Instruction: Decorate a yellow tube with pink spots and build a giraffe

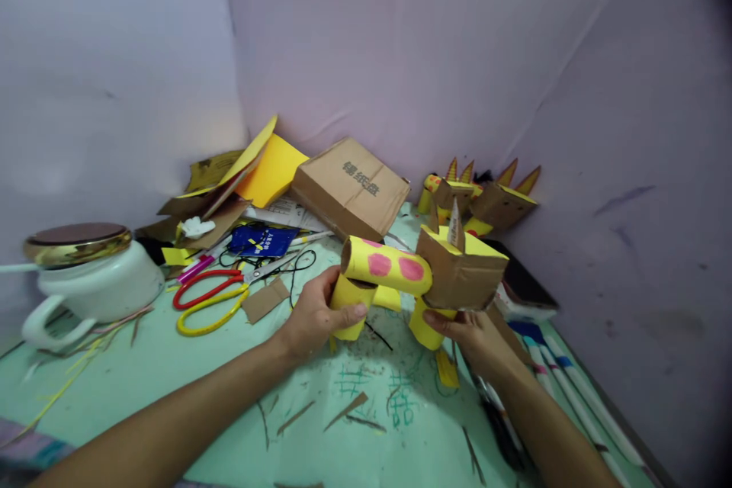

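Note:
Between my hands is a cardboard animal figure (384, 262), built from yellow paper tubes with pink spots and a box-shaped brown head (462, 279). My left hand (318, 314) grips the yellow tube leg at the figure's left end, thumb across its front. My right hand (474, 332) pinches the leg beneath the head, its thumb on the yellow paper; its other fingers are mostly hidden. Pointed cardboard pieces stand up from the head. The figure is held just over the green table cover (320, 404).
Scissors (217, 300) with red and yellow handles lie left of the figure, near a lidded white mug (97, 282). Behind are a cardboard box (354, 187), yellow sheets (273, 168) and similar horned figures (499, 202). Markers (577, 389) lie at right; cardboard scraps (346, 410) litter the front.

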A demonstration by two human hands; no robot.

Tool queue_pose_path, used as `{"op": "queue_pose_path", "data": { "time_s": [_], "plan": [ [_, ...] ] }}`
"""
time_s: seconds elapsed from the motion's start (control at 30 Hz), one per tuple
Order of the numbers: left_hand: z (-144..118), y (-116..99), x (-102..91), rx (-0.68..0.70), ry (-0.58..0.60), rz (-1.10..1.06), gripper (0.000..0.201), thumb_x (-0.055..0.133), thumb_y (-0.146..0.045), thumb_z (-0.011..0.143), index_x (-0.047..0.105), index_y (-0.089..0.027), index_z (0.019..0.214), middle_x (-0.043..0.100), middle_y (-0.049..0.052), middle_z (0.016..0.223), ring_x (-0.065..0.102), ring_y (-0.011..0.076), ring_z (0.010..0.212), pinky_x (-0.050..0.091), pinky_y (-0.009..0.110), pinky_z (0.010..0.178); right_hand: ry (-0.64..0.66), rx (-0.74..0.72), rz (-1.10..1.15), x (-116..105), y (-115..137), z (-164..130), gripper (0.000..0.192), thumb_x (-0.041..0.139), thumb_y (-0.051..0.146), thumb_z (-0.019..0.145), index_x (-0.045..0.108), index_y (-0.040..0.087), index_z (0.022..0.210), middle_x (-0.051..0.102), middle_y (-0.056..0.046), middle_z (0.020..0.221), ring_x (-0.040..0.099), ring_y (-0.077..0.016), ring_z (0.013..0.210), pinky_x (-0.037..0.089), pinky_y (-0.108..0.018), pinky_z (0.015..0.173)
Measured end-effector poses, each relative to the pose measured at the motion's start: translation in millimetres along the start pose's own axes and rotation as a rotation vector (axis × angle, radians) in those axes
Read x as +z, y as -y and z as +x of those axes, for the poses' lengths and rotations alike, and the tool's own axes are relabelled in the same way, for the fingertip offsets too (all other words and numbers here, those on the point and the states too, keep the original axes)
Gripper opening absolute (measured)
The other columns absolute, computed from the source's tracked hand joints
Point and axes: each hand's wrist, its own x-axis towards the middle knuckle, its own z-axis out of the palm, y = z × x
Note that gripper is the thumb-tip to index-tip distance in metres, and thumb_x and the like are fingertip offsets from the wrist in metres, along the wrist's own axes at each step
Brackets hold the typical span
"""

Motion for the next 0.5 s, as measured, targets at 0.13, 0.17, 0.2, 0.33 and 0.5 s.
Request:
{"op": "queue_pose_path", "data": {
  "time_s": [0.13,0.17,0.2,0.33,0.5],
  "plan": [
    [-1,2,-0.7,0.026,0.019,-0.004,0.058,0.08,-0.031,0.055,0.054,-0.013,0.104,0.064,0.007,0.093,0.059,0.0196,0.08,0.047,0.031,0.069,-0.035,-0.006,-0.028,-8,-19,3,0.054,0.076,0.041,0.063,0.064,0.021,0.113,0.07,-0.01,0.108,0.06,-0.0345,0.109,0.045,-0.051,0.095],
    [-1,3,-1.7,0.033,0.018,0.0,0.057,0.08,-0.031,0.055,0.055,-0.013,0.102,0.064,0.007,0.093,0.06,0.02,0.081,0.047,0.031,0.069,-0.026,-0.007,-0.033,-8,-22,4,0.054,0.075,0.04,0.064,0.064,0.021,0.113,0.07,-0.01,0.109,0.06,-0.0343,0.109,0.045,-0.05,0.095],
    [0,4,-3.1,0.042,0.015,0.007,0.056,0.08,-0.031,0.054,0.055,-0.013,0.101,0.064,0.006,0.093,0.06,0.0205,0.081,0.047,0.031,0.069,-0.024,-0.011,-0.041,-8,-25,5,0.053,0.075,0.04,0.065,0.064,0.022,0.114,0.07,-0.009,0.11,0.06,-0.0341,0.11,0.045,-0.05,0.096],
    [0,8,-8.5,0.063,0.017,0.023,0.055,0.079,-0.031,0.056,0.055,-0.015,0.103,0.066,0.007,0.095,0.061,0.0236,0.086,0.048,0.033,0.072,-0.03,-0.035,-0.102,-4,-29,6,0.051,0.072,0.038,0.065,0.063,0.023,0.114,0.07,-0.008,0.11,0.06,-0.0336,0.11,0.047,-0.05,0.094],
    [2,11,-9.4,0.091,0.018,0.011,0.055,0.079,-0.029,0.058,0.056,-0.016,0.106,0.066,0.007,0.101,0.061,0.025,0.092,0.049,0.035,0.077,-0.015,-0.079,-0.142,1,-25,6,0.048,0.069,0.035,0.067,0.063,0.023,0.114,0.072,-0.007,0.098,0.063,-0.0323,0.104,0.049,-0.049,0.091]
  ]
}}
